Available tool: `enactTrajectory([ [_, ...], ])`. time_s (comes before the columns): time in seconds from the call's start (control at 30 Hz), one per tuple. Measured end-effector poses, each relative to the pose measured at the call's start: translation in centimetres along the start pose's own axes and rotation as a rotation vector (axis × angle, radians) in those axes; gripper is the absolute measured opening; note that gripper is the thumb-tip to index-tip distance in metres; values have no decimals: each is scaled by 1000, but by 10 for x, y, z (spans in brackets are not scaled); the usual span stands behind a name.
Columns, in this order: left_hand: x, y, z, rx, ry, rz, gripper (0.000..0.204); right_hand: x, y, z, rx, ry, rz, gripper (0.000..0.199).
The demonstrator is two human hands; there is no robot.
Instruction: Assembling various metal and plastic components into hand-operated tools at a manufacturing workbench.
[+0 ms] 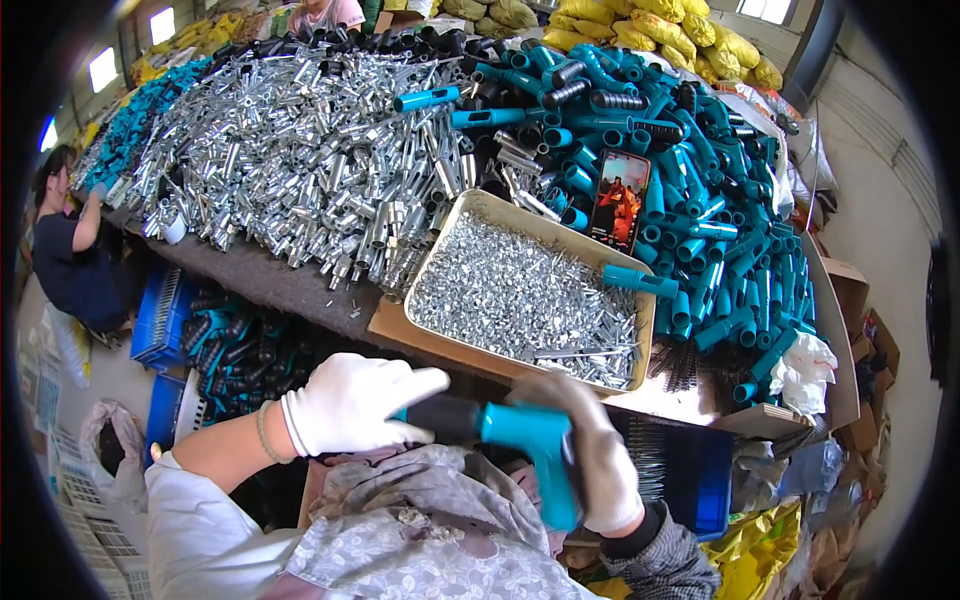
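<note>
Gloved right grip (600,445) on smooth, teal, pistol-shaped casing (537,445).

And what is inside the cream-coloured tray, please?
Inside the tray, many small silvery metal parts show, with a longer metal piece near the front. The tray's bottom is covered, so I cannot see it.
</note>
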State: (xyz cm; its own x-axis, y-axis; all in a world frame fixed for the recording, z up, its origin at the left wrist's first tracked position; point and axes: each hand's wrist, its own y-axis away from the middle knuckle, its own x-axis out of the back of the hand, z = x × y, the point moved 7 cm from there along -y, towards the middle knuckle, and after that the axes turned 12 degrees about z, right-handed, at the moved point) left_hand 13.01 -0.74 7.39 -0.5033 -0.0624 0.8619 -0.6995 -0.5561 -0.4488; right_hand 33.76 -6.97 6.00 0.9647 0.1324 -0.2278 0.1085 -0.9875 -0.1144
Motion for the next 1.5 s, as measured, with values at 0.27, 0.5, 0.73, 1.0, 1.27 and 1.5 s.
enactTrajectory([
  [0.27,-8,9,1,186,443,137,27,30,6,-13,556,241,567,41],
  [0.5,-41,45,10,98,363,74,32,18,-12,-22,336,244,462,29],
  [0.73,-55,60,3,2,138,75,19,-10,-8,-15,526,383,262,26],
  [1.0,-76,74,6,18,160,-69,21,-33,-5,-28,619,484,16,19],
  [1.27,-88,75,-9,248,237,-92,21,-48,-9,-23,617,494,-231,26],
  [1.5,-86,64,-41,562,537,149,26,-50,0,-19,810,432,-244,18],
])
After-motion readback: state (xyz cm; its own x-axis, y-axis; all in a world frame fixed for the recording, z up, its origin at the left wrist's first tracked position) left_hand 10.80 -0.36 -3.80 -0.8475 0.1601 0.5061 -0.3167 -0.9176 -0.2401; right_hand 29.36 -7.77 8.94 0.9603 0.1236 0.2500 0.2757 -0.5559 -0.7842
